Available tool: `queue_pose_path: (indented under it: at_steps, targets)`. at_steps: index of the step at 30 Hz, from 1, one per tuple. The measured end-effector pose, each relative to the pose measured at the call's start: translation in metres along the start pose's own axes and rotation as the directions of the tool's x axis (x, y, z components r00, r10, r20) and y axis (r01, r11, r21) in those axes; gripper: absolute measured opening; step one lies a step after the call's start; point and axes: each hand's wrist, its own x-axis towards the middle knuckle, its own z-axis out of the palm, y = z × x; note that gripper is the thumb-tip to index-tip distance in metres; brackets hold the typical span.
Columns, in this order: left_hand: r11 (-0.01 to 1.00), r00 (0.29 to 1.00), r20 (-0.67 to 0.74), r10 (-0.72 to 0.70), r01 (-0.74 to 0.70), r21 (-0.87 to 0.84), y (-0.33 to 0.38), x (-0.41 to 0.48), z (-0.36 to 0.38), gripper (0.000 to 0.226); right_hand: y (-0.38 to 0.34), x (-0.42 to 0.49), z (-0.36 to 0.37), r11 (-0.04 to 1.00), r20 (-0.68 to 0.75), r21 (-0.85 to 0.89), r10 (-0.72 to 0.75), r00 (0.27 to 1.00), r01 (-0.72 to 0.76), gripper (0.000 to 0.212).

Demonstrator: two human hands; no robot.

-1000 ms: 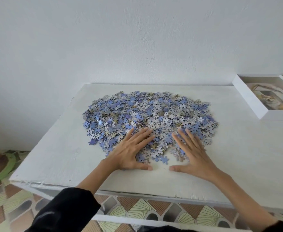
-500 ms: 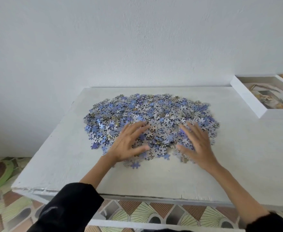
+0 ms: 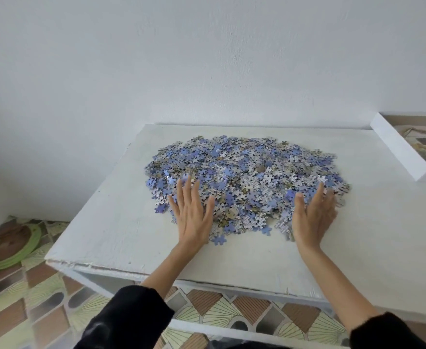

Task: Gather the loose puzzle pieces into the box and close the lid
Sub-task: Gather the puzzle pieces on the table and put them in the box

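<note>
From the head view, the puzzle pieces [image 3: 247, 177] lie heaped mid-table [image 3: 370, 235]. The left hand [image 3: 193, 214] and right hand [image 3: 312, 215] rest flat and spread on the heap's near edge, gripping nothing. The step looks like corralling; next comes scooping handfuls toward the box [image 3: 403, 149], well right of the heap.

I see a matt, white-painted surface [image 3: 358, 238], rough with brush streaks and chipped along its near edge. On it, the puzzle pieces [image 3: 247, 177] look like thin card, some faces slightly glossy blue, others dull and dotted. Right of the pile, the box [image 3: 398, 149] looks like smooth white card.
</note>
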Motion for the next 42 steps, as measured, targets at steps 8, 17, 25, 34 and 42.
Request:
queue_pose_path:
  at_steps: [8, 17, 25, 34, 42]
  targets:
    - [0.97, 0.963, 0.149, 0.224, -0.235, 0.061, 0.003, 0.011, 0.001, 0.09, -0.001, -0.002, -0.001, 0.985, -0.034, 0.113, -0.124, 0.992, 0.127, 0.056]
    - [0.777, 0.779, 0.311, 0.544, -0.608, 0.164, -0.026, 0.013, -0.014, 0.101, 0.04, 0.047, -0.037, 0.993, 0.095, -0.035, -0.106, 0.99, 0.11, 0.06]
    - [0.969, 0.98, -0.149, 0.136, -0.162, -0.187, -0.047, 0.052, -0.039, 0.064, 0.037, 0.086, -0.039, 0.977, 0.12, 0.135, -0.18, 0.976, 0.163, 0.059]
    - [0.929, 0.949, -0.054, -0.311, 0.291, -0.229, -0.078, 0.107, -0.031, 0.08, 0.055, 0.16, -0.03, 0.986, 0.286, 0.044, -0.165, 0.944, 0.159, 0.058]
    - [0.927, 0.946, -0.168, -0.278, 0.218, -0.304, -0.084, 0.109, -0.03, 0.056, 0.06, 0.175, -0.032, 0.949, 0.239, 0.263, -0.238, 0.941, 0.173, 0.051]
